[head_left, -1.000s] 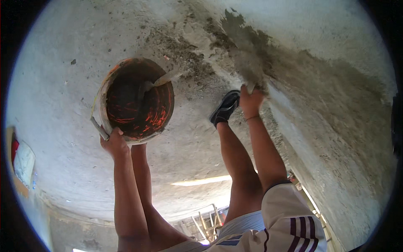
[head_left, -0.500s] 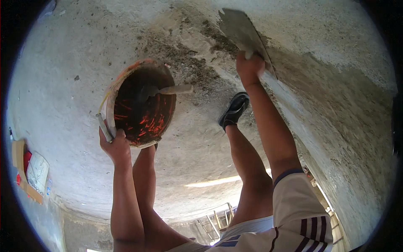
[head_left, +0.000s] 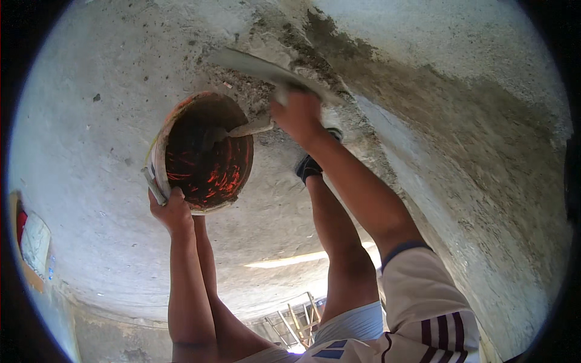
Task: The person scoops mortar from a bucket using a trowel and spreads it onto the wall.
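Plainly, bucket in left fingers; trowel in right fingers

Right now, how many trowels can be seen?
2: a flat trowel, blurred, in the right hand; a second trowel sticking out of the bucket. More could be hidden inside the dark bucket.
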The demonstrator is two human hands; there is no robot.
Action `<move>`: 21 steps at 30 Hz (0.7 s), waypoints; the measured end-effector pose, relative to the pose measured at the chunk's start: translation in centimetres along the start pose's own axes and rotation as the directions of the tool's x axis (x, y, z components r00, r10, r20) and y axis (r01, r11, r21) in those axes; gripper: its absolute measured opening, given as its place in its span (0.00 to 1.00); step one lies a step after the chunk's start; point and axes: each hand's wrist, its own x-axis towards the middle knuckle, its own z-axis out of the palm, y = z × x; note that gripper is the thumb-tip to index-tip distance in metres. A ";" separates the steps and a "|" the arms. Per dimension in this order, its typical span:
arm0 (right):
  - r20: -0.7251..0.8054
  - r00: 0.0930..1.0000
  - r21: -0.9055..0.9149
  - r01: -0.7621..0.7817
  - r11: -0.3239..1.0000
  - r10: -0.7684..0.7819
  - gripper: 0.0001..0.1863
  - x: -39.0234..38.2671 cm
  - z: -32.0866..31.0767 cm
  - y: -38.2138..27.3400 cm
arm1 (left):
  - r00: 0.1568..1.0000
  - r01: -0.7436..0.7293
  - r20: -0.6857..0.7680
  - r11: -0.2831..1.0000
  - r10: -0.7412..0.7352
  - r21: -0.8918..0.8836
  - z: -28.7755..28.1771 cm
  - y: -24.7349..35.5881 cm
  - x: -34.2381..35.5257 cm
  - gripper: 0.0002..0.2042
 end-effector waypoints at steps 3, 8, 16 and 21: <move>-0.238 0.965 -0.124 -0.142 0.982 0.109 0.18 -5.9 -0.8 8.8 | 0.999 0.051 0.000 0.995 -0.051 -0.085 -0.1 0.3 -0.2 0.24; -0.461 0.863 -0.137 -0.299 0.945 0.206 0.14 -4.6 -4.2 17.0 | 0.999 0.017 0.043 0.986 -0.025 0.166 -0.1 1.5 0.6 0.22; -0.515 0.850 -0.060 -0.161 0.985 0.108 0.23 7.0 -1.2 8.7 | 0.993 -0.116 -0.007 0.990 0.117 0.076 0.2 3.6 1.9 0.23; 0.007 0.992 0.009 -0.125 0.992 0.125 0.27 8.8 -3.7 0.4 | 1.000 -0.015 0.017 1.000 0.015 0.001 0.0 4.2 1.2 0.27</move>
